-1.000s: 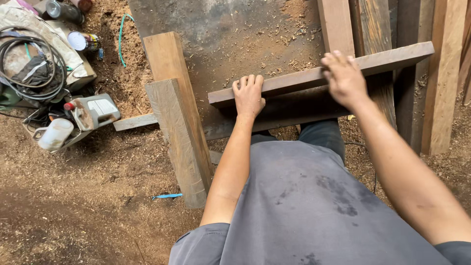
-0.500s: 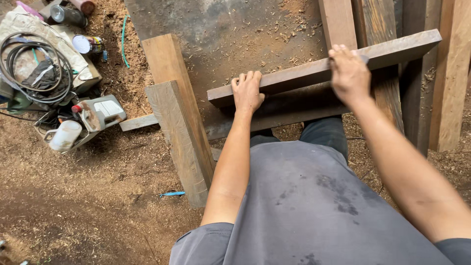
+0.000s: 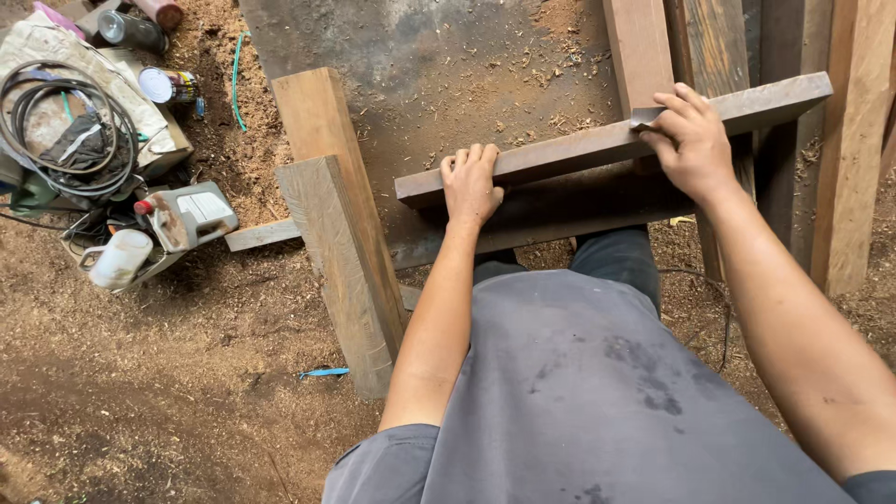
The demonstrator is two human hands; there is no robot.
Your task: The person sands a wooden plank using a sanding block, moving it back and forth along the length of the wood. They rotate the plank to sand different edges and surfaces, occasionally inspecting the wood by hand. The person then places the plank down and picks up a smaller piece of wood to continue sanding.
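Both hands grip a dark plank.
Head view: the plank (image 3: 597,145) runs from 9 to 2 o'clock across the timbers. The left hand (image 3: 469,185) curls over its near end, and the right hand (image 3: 689,140) clamps its far edge. Best keep both grips firm and level, clear of the upright post (image 3: 341,252) at 9 o'clock.

Two thick timber posts (image 3: 341,243) lie side by side on sawdust-covered ground (image 3: 168,392); a coiled black cable (image 3: 65,126) rests on a crumpled sack (image 3: 56,47) at upper left; just below sit a white jug (image 3: 191,213) and a pale mug (image 3: 119,259); upright boards (image 3: 854,177) stand at right.
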